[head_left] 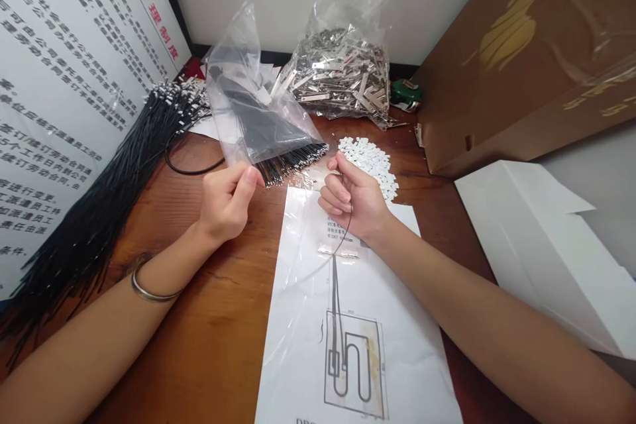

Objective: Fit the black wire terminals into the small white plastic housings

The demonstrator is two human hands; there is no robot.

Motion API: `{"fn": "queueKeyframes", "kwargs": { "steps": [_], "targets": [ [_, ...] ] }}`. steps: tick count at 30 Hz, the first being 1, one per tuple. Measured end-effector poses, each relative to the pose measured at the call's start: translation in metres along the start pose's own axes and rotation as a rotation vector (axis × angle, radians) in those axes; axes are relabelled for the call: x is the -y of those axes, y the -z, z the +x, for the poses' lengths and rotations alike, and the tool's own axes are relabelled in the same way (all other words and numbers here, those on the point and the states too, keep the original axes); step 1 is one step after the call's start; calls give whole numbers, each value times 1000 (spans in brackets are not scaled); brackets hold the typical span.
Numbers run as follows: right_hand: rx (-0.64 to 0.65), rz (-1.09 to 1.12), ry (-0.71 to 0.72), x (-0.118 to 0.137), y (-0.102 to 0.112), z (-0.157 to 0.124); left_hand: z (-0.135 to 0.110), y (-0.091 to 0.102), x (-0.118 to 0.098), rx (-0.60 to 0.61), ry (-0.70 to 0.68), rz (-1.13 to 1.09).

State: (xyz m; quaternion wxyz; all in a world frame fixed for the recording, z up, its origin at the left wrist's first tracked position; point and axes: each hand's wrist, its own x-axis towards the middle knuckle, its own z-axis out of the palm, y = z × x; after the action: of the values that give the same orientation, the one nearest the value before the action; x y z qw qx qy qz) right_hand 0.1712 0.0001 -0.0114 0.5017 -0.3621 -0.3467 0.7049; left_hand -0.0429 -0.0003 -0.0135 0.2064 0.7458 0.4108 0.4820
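My right hand (355, 202) is closed, with thumb and forefinger pinching a thin dark wire (350, 215). The wire curves down past the palm over the printed sheet. My left hand (226, 204) is closed too, thumb pressed on the forefinger, right by the near edge of a clear plastic bag (233, 112); what it pinches is hidden. Black wires (278, 169) with small metal tips stick out of that bag. Behind my right hand lies a pile of small white plastic pieces (370, 162).
A big bundle of black wires with white ends (114, 179) leans at the left, against a printed board (59, 79). Behind stand a clear bag of metal strips (342, 76) and a green tape measure (406, 94). A brown box (497, 79) and white carton (541, 258) stand right. A printed drawing sheet (298, 344) lies in front.
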Motion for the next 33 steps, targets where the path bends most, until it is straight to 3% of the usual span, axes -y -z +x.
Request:
{"fn": "queueKeyframes", "kwargs": {
  "steps": [7,14,18,24,33],
  "targets": [
    [59,-84,70,-11,-2,1,5,0,-7,157,-50,36],
    [178,-263,87,-20,1,-2,5,-2,-9,461,-169,111],
    [204,-312,96,-18,0,-2,4,-3,-7,519,-245,116],
    [121,-278,139,-18,-3,-2,4,-1,-5,551,-262,131],
    [-6,-144,149,-17,-6,-1,7,4,-6,691,-189,77]
  ]
}}
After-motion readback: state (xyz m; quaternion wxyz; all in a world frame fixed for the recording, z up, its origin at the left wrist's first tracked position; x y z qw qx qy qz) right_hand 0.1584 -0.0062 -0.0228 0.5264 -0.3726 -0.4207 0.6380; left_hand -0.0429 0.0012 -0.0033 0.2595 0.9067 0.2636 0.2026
